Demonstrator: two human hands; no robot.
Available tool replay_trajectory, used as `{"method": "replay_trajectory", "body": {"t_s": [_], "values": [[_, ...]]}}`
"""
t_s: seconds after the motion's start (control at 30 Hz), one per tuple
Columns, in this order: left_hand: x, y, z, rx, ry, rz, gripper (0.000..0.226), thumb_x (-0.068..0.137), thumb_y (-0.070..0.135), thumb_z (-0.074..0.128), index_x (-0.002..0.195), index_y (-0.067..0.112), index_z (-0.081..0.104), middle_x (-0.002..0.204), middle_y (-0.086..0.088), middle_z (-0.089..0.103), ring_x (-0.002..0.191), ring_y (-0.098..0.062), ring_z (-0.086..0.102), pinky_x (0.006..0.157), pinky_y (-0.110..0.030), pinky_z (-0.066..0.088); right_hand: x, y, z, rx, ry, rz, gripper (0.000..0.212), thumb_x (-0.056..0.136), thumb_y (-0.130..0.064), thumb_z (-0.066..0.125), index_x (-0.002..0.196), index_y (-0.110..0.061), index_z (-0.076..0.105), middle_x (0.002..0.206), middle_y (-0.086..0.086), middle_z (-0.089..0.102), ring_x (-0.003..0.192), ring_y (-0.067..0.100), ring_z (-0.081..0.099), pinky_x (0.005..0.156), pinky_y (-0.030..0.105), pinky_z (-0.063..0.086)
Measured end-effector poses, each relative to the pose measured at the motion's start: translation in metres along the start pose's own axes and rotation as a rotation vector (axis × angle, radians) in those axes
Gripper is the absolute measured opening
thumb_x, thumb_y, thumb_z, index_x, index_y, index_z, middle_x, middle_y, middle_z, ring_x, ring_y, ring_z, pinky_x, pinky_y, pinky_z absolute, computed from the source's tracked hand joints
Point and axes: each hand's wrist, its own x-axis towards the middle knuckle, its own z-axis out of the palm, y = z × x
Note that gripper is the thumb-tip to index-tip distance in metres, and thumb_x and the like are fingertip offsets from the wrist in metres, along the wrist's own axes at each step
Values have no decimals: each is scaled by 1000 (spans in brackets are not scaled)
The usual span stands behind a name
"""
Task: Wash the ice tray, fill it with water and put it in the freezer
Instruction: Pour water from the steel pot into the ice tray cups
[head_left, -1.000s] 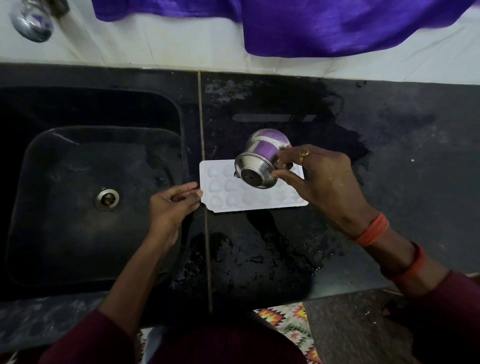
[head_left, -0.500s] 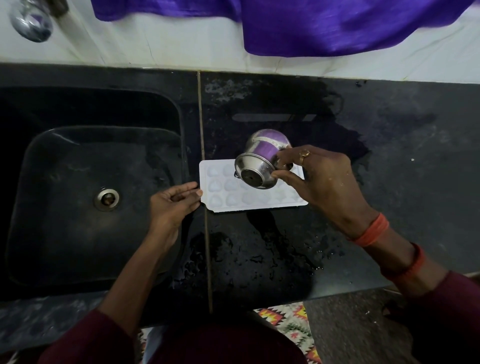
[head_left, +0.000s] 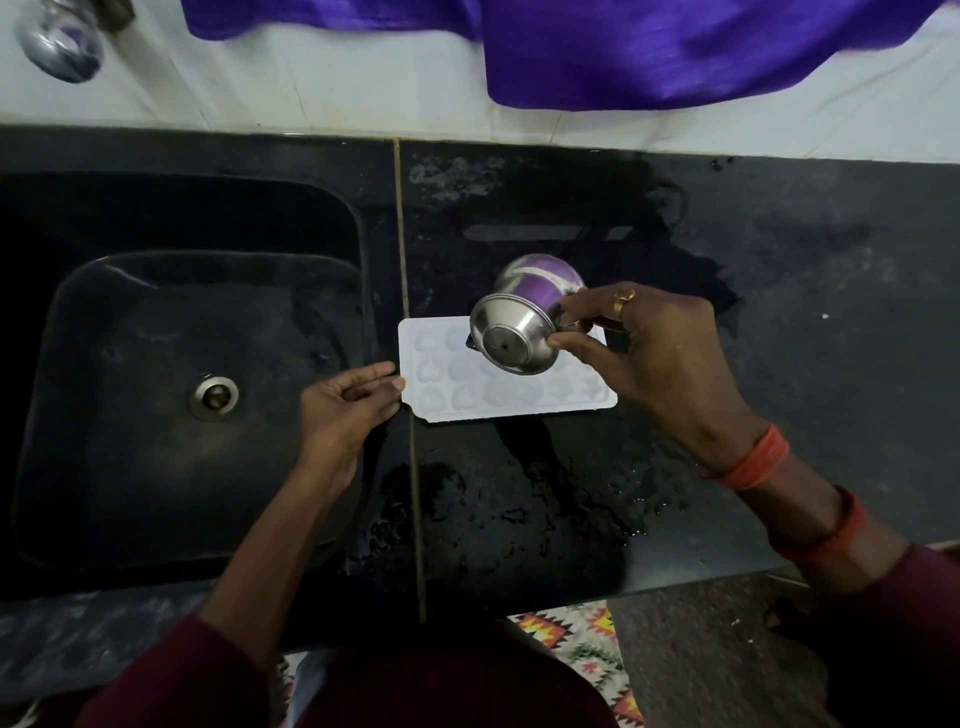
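Far left there's the black sink (head_left: 130, 338) with its drain (head_left: 214, 397) and a tap (head_left: 57, 41) up at the far corner. The left hand (head_left: 348, 410) has its fingers close together and fairly straight, tips touching the left edge of the white ice tray (head_left: 441, 374). The tray lies flat on the wet black counter (head_left: 779, 312), just right of the sink. Over the tray's far side is a steel cup (head_left: 524, 322), tipped so its base faces the camera. The right hand (head_left: 654, 358) pinches it between thumb and fingertips. Can't tell if water's coming out. A purple cloth (head_left: 675, 52) hangs at the far right.
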Motion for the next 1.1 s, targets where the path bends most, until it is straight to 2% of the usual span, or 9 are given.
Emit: {"method": "replay_trajectory", "body": {"t_s": [0.2,0.37,0.63,0.83,0.97,1.1], "values": [[-2,0,0,5,-5,11,27,83,3,79,110,2,73,92,-8,78,79,-8,74,72,-18,59,-7,-5,-2,25,16,-7,16,83,-29,83,93,-18,77,91,-6,74,78,2,66,78,11,49],[-1,0,1,7,-1,7,27,83,3,79,109,3,73,86,-2,78,77,-7,74,71,-18,59,-15,-8,1,46,11,-32,15,84,-27,81,93,-16,76,93,-4,75,87,11,72,80,30,56],[0,0,1,0,5,2,26,83,3,79,108,3,73,87,-3,78,76,-6,73,70,-17,59,-23,-5,11,39,-9,-54,14,86,-28,78,88,-14,74,90,-3,74,92,18,73,76,40,58],[0,-1,0,-6,-3,4,26,83,3,78,109,3,73,84,-1,78,77,-6,73,70,-17,59,-26,-4,14,38,9,-69,15,85,-24,79,89,-10,74,95,1,75,89,22,74,74,41,60],[0,-2,-1,-4,-11,18,29,83,2,78,112,0,72,91,-6,78,79,-8,74,70,-17,58,-28,-2,15,25,17,-83,15,84,-21,81,89,-9,74,96,3,75,89,20,74,80,35,56],[1,-2,-1,0,-8,19,30,83,2,78,112,-1,72,87,-3,78,78,-7,74,70,-17,59,-30,0,16,15,0,-78,16,86,-25,78,92,-10,75,99,2,75,91,19,74,81,37,57]]}}
